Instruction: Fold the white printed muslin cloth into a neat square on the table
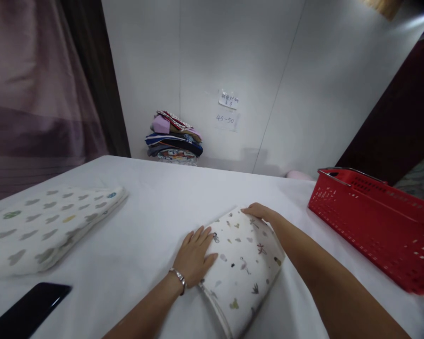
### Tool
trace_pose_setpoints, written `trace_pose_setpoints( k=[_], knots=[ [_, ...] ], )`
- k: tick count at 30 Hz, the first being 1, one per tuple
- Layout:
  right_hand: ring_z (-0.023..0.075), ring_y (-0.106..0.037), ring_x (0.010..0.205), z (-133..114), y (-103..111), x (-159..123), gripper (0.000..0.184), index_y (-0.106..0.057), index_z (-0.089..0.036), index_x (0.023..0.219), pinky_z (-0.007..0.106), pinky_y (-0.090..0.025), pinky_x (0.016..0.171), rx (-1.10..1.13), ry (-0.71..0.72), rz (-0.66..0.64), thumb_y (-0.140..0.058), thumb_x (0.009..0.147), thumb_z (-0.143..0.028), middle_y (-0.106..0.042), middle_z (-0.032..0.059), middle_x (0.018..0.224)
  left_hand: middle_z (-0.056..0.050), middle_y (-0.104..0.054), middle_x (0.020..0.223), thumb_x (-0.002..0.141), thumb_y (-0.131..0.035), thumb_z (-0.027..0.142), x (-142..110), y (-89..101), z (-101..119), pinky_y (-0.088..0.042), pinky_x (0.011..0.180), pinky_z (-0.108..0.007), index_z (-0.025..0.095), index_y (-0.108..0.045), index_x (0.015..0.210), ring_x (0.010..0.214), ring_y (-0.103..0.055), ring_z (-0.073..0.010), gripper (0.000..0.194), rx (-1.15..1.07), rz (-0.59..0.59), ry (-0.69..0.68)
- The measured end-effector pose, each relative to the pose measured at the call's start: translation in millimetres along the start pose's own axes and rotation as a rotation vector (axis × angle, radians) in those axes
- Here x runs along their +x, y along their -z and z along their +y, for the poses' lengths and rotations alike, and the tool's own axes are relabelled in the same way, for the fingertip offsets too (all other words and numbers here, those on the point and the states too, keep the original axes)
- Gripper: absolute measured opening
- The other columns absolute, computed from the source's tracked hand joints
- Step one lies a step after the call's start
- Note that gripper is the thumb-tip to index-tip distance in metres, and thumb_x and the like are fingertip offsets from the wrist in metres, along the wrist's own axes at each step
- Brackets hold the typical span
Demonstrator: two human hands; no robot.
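Observation:
A folded white cloth [238,263] printed with small plants and animals lies on the white-covered table in front of me. My left hand [194,256], with a silver bracelet on the wrist, rests flat on its left edge, fingers spread. At the far right corner, my right hand [259,211] grips the cloth with the thumb on top; its other fingers are mostly hidden. Another folded white cloth [53,221], patterned with grey clouds and a few coloured ones, lies to the left, apart from both hands.
A red plastic basket [374,221] with a metal handle stands on the right. At the lower left lies a black phone [30,308]. Beyond the table [144,188], a stack of folded clothes [175,139] sits against the wall, beside paper notes [227,117].

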State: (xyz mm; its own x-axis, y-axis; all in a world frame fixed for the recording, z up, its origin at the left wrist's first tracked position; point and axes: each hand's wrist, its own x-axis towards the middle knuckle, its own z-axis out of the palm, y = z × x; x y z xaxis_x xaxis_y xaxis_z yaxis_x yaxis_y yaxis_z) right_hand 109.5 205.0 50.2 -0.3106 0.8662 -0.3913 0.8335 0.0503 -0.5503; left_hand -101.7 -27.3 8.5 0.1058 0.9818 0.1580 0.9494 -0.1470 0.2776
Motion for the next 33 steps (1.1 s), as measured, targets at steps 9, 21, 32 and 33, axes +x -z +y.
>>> trace_pose_setpoints(
  k=[9,21,32,33],
  knots=[
    [0.0216,-0.060,0.078,18.6,8.6,10.5,0.048,-0.060,-0.011,0.098,0.026,-0.044,0.059,0.219,-0.072,0.164,-0.063,0.067,-0.047,-0.065,0.0125,0.094,-0.004,-0.031,0.141,0.079,-0.043,0.044,27.5,16.8,1.2,-0.013,0.105,-0.051,0.024,-0.041,0.128,0.132,-0.018,-0.0254,0.052,0.031,-0.147,-0.028],
    [0.0216,-0.060,0.082,87.2,33.0,-16.2,0.055,-0.061,-0.010,0.096,0.026,-0.045,0.060,0.310,-0.133,0.238,-0.054,0.070,-0.058,-0.063,0.0143,0.098,-0.003,-0.025,0.143,0.080,-0.037,0.036,81.4,5.2,-2.0,-0.016,0.102,-0.053,0.027,-0.035,0.131,0.133,-0.015,-0.0215,0.052,-0.042,-0.261,-0.021],
    [0.0214,-0.060,0.085,118.4,23.0,-71.8,0.060,-0.060,-0.014,0.098,0.027,-0.046,0.064,0.350,-0.059,0.100,-0.047,0.070,-0.066,-0.064,0.0113,0.099,-0.001,-0.025,0.143,0.084,-0.035,0.041,74.4,4.2,-3.6,-0.017,0.104,-0.049,0.028,-0.034,0.132,0.133,-0.014,-0.0209,0.050,-0.068,-0.234,-0.027],
    [0.0214,-0.060,0.086,120.1,21.2,-77.2,0.059,-0.060,-0.015,0.097,0.027,-0.046,0.065,0.335,-0.063,0.108,-0.046,0.071,-0.065,-0.064,0.0107,0.099,-0.001,-0.025,0.143,0.084,-0.034,0.042,74.7,2.2,-5.4,-0.017,0.104,-0.048,0.028,-0.034,0.132,0.133,-0.014,-0.0206,0.050,-0.072,-0.224,-0.033]
  ],
)
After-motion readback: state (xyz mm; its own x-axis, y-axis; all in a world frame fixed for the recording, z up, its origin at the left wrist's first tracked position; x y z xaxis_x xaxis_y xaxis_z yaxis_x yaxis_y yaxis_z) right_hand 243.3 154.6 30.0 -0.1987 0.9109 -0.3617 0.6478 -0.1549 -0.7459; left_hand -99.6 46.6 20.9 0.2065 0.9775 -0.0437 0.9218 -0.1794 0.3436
